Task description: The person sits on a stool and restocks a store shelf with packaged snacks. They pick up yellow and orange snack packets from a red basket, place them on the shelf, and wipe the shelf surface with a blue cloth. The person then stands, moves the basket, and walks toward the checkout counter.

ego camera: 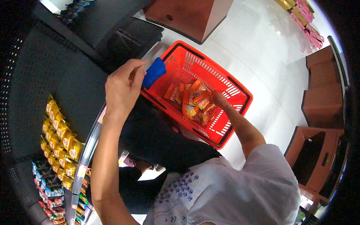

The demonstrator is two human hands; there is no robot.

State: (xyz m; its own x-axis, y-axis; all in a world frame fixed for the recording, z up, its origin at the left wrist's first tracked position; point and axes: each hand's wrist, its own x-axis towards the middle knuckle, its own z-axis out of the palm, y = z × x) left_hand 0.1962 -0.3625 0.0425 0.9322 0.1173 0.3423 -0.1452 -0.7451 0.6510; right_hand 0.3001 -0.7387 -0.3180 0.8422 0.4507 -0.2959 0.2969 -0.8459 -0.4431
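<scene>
A blue cloth (154, 73) is pinched in my left hand (123, 81), hanging by the near-left corner of a red plastic shopping basket (215, 66). Slotted walls surround several orange snack packets (194, 98), heaped loosely on the basket's floor. My right hand (219, 99) reaches down inside, against the right side of that heap. Its fingertips are hidden among the packets, so whether it grips one cannot be told.
A black store shelf (56, 76) runs along the left, with rows of yellow packets (59, 135) and other packaged goods (49, 191). A brown cabinet (180, 17) stands beyond the basket. Brown furniture (323, 104) lines the right, across pale floor tiles (253, 47).
</scene>
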